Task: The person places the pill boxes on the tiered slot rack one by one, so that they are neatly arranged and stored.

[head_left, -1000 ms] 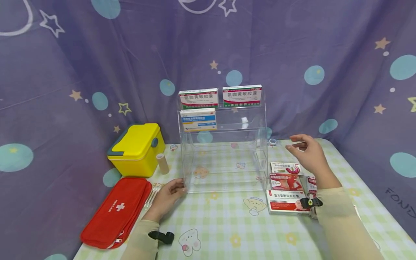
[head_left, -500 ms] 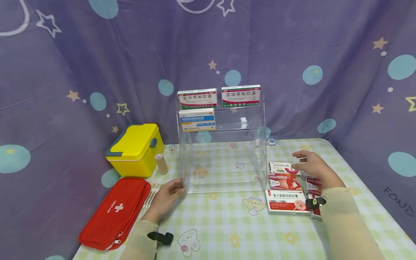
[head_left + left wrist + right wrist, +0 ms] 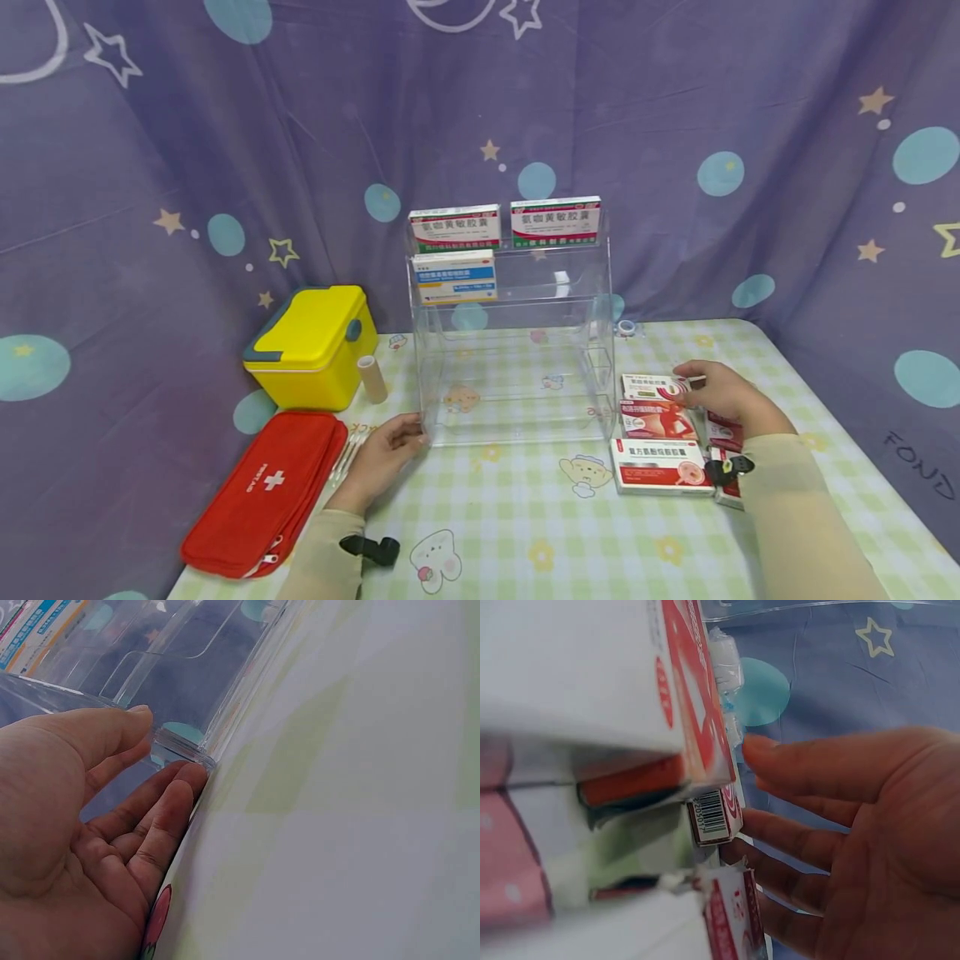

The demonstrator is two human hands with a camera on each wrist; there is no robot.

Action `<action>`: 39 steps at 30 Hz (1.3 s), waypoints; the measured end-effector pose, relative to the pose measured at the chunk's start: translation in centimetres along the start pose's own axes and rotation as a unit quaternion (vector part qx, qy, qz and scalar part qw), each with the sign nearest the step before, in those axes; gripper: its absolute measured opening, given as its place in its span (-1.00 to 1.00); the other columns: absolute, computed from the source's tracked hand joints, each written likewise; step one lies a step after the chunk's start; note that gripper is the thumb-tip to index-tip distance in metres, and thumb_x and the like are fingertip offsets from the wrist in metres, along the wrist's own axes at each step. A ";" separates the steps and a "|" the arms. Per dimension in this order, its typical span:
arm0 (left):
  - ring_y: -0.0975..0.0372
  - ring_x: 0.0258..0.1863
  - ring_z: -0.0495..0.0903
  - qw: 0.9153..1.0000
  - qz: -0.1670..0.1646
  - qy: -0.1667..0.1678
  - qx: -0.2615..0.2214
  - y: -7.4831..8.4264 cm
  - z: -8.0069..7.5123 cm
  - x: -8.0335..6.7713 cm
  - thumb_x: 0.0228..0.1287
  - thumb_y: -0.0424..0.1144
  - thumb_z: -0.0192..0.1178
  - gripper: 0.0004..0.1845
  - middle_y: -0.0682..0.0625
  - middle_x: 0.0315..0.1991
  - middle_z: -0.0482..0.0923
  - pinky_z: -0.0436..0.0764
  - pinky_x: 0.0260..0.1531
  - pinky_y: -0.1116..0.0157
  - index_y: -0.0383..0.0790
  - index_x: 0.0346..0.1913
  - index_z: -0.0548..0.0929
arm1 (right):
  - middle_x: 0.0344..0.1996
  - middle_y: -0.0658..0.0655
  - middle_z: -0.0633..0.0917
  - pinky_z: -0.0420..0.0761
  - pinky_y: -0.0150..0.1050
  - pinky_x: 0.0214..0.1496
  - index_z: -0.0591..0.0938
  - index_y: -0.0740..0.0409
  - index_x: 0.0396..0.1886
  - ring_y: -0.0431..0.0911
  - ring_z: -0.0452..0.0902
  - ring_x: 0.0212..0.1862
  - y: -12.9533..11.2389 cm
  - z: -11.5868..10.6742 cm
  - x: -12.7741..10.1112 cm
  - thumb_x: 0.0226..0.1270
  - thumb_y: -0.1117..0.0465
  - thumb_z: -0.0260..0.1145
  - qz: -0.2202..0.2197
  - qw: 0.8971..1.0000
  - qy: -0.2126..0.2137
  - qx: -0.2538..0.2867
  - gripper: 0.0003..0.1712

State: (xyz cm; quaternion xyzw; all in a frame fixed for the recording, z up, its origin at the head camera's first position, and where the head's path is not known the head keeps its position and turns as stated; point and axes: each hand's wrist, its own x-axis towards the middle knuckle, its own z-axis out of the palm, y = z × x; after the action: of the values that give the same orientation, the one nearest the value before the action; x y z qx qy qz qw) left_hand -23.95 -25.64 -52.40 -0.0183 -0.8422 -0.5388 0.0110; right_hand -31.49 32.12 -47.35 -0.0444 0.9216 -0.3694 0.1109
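— Where's the right hand (image 3: 720, 396)?
— On the counter (image 3: 525, 517), relaxed fingers touching the far white-and-red medicine box (image 3: 654, 387), its grip holding nothing.
— The left hand (image 3: 386, 454)?
— Open against the clear rack's (image 3: 517, 367) front corner.

Purple star-patterned backdrop cloth (image 3: 225, 125) behind green checked table (image 3: 570, 533).

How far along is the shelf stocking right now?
Done: three medicine boxes sit on the clear rack's upper tiers. In hand: the right hand reaches the top box of the table pile, grip not closed; the left hand touches the rack's corner. Left: the pile beside the rack and its bare lower tiers.
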 end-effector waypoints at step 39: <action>0.13 0.02 0.68 1.000 0.011 -0.006 0.002 -0.1 -0.2 0.0 0.41 -0.16 0.41 -0.49 -0.07 0.05 0.71 0.64 0.03 0.27 -0.23 0.34 0.62 | 0.02 0.37 0.69 0.60 0.00 -0.14 0.71 0.28 0.09 0.12 0.63 -0.09 0.4 -0.5 0.1 0.44 0.26 0.35 -0.019 0.993 0.108 -0.042 -0.70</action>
State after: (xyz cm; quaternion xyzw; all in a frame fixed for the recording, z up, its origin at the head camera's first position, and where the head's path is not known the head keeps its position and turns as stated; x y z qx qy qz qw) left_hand -23.91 -25.87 -52.45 -0.0309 -0.8432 -0.5366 0.0123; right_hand -31.71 32.68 -47.31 -0.0262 0.9418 -0.3351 0.0016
